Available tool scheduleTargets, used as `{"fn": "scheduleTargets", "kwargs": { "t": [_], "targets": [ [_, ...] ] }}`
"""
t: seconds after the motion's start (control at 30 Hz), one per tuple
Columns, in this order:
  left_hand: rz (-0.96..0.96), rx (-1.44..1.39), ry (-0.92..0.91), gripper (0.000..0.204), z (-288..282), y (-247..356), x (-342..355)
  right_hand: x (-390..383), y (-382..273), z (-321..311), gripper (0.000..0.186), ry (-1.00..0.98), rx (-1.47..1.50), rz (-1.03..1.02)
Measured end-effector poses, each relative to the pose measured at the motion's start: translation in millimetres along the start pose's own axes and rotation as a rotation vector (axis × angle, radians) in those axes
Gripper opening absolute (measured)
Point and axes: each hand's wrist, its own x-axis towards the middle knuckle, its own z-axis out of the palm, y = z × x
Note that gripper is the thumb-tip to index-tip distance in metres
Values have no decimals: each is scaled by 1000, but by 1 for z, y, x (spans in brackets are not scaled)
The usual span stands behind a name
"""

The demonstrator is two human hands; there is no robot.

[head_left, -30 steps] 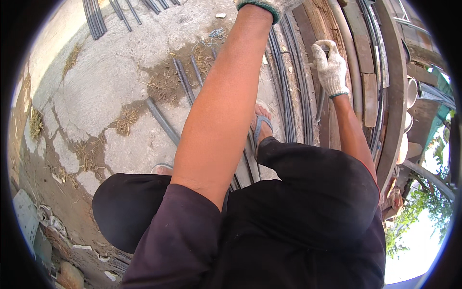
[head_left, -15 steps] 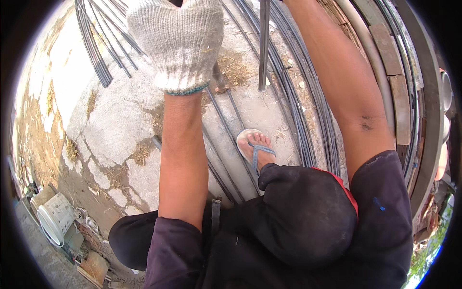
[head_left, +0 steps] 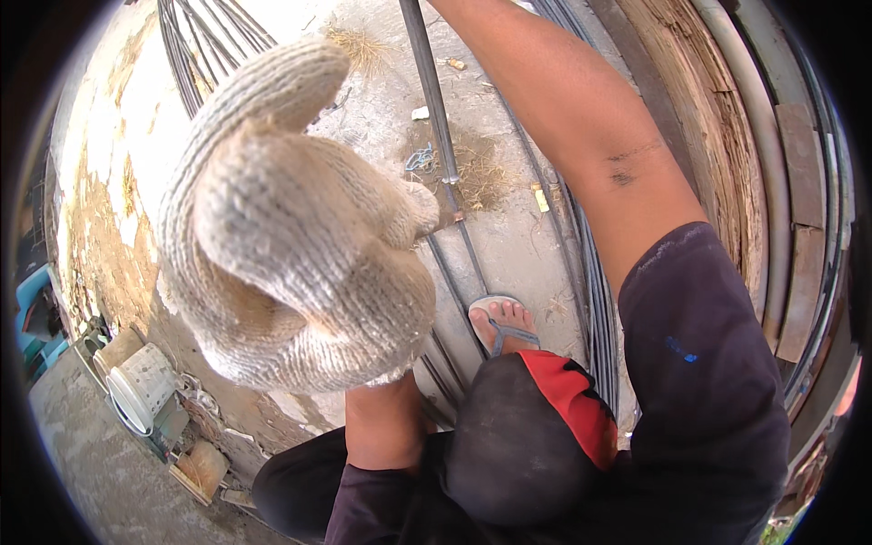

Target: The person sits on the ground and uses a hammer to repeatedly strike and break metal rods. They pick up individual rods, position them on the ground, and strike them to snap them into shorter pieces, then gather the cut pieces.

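My left hand (head_left: pixel 300 236), in a grey-white knitted work glove, is raised close in front of me. Its fingers are loosely bent and spread apart, with nothing visible between them. My right forearm (head_left: pixel 581 127) stretches up and out past the top edge, so the hand itself is hidden. A dark metal bar (head_left: pixel 427 91) slants down from the top edge beside that forearm, its lower end near the thin rods (head_left: pixel 468 245) on the ground. Beside the glove, a rusty brown end of some object (head_left: pixel 448 219) shows, mostly covered.
Bundled long steel rods (head_left: pixel 599 318) run along the right, beside timber planks (head_left: pixel 699 118) and a pale pipe (head_left: pixel 754 109). More rods (head_left: pixel 195 45) lie at upper left. A white bucket (head_left: pixel 141 386) stands lower left. My sandalled foot (head_left: pixel 504 322) rests on the concrete.
My left hand has come nearer and its gloved fingers now show spread. The metal bar's upper part has swung left, and my right forearm has shifted left too. The view has moved.
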Motion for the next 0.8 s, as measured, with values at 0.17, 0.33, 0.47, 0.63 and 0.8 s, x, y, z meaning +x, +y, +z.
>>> {"fn": "scheduleTargets", "kwargs": {
  "t": [0.17,0.33,0.47,0.63,0.8],
  "targets": [
    [-29,121,-21,41,-9,14,1,37,-21,27,49,-15,66,-20],
    [-41,205,-61,46,-8,23,1,52,-27,37,48,-21,88,-5],
    [-53,263,-88,51,-11,29,-2,50,-29,40,47,-34,108,5],
    [-27,324,-169,55,-17,37,-1,46,-37,37,46,-33,136,-1],
    [146,376,-92,43,-12,28,-7,46,-58,27,45,-20,187,-24]
  ]
}}
